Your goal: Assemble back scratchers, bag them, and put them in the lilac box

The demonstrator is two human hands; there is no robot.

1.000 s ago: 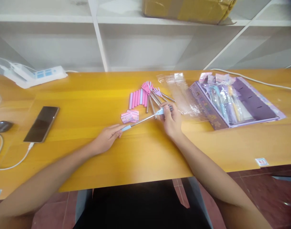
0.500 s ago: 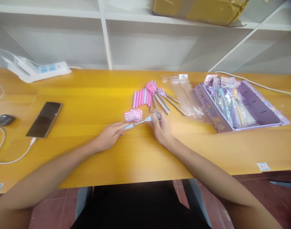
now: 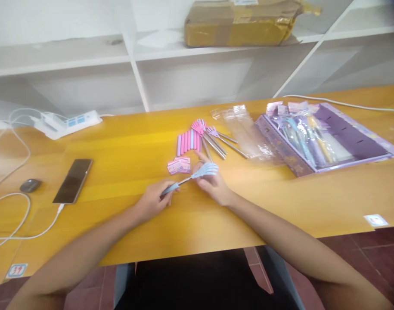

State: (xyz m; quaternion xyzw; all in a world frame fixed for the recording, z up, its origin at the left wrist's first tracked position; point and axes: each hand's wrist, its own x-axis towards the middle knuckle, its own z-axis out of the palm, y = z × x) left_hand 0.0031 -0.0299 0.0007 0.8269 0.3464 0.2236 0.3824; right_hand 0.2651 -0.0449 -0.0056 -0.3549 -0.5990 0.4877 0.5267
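1. Head view: the left hand pinched the blue handle end of a small telescopic back scratcher, fingers closed on it. The right hand cupped the blue claw end, fingers curled around it. The scratcher was held just above the wooden table, toward its near edge, with bare wood to the left of the hands and in front of them.
2. Just beyond the hands lay small pink cards, then a row of pink grips and a fan of metal scratchers with pink claws. Clear plastic sleeves and an open purple display box filled the right side, near the right hand's far reach.
3. Well to the left sat a phone on a white cable, a mouse and a power strip. White shelving stood behind the table, a cardboard parcel on it.
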